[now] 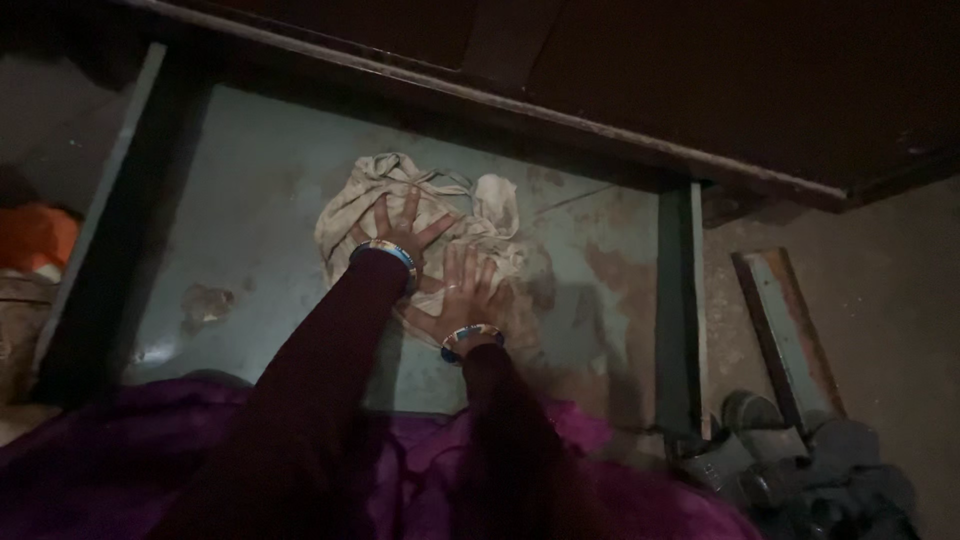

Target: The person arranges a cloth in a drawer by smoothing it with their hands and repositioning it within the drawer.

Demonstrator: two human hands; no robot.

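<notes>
bare drawer floor point(260, 200) leftward; drawer wall point(677, 300) close on the right

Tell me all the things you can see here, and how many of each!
Cloth: one, cream, crumpled, lying on the tray floor under both hands.
Tray: one, pale green metal with rust patches and raised side walls, filling the middle.
Metal strip: one, green with rusty edges, on the ground at right.
Grey bundle: one, dark grey, bottom right; too dim to tell what it is.
Orange thing: one, far left edge, unclear.
Purple fabric: one, along the bottom.
Bangles: blue and gold, on each wrist.
Left hand: fingers spread, flat on cloth.
Right hand: flat on cloth.
</notes>
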